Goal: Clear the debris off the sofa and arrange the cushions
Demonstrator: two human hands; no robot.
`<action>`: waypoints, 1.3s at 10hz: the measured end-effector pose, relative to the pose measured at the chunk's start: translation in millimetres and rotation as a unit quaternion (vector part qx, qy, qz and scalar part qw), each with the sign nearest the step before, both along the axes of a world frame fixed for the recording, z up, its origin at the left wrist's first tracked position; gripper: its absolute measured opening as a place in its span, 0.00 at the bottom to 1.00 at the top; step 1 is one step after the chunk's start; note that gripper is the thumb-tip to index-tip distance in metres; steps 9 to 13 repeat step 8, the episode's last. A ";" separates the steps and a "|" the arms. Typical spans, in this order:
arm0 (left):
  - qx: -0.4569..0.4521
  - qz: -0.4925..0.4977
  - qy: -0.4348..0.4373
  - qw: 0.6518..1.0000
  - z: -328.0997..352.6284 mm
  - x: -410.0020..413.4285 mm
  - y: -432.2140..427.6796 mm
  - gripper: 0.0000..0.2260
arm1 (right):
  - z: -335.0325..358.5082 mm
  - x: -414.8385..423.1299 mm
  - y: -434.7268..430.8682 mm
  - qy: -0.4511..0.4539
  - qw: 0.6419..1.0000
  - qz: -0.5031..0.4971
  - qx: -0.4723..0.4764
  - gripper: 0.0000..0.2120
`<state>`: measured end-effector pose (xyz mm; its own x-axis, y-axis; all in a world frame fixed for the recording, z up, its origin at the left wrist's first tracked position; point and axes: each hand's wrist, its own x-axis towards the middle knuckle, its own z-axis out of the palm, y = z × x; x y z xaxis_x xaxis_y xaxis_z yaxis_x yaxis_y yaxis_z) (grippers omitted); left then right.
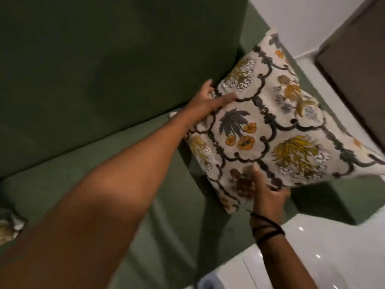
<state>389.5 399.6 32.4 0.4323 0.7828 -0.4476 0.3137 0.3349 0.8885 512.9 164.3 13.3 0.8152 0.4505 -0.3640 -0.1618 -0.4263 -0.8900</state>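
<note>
Dim, warm indoor light leaves the green sofa murky, small glare spots glint on the glossy white floor, and motion blur smears the whole wide-angle picture, worst at the edges, where lines bend.

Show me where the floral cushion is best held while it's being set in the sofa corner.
Probably by two opposite edges, as now: left hand on the edge towards the green backrest, right hand from below at the near bottom edge. The floral cushion is broad, soft and tilted, so one hand alone would let it flop.
</note>
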 end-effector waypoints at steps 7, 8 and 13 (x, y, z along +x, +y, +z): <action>0.131 0.544 -0.027 0.828 -6.6 -174.1 -116.9 0.52 | 29.9 -55.7 190.4 -0.043 0.846 0.517 0.125 0.25; 0.089 0.535 -0.001 0.840 3.1 -171.7 -132.3 0.51 | 38.0 -44.7 175.0 -0.086 0.851 0.516 0.040 0.42; 0.089 0.535 -0.001 0.840 3.1 -171.7 -132.3 0.51 | 38.0 -44.7 175.0 -0.086 0.851 0.516 0.040 0.42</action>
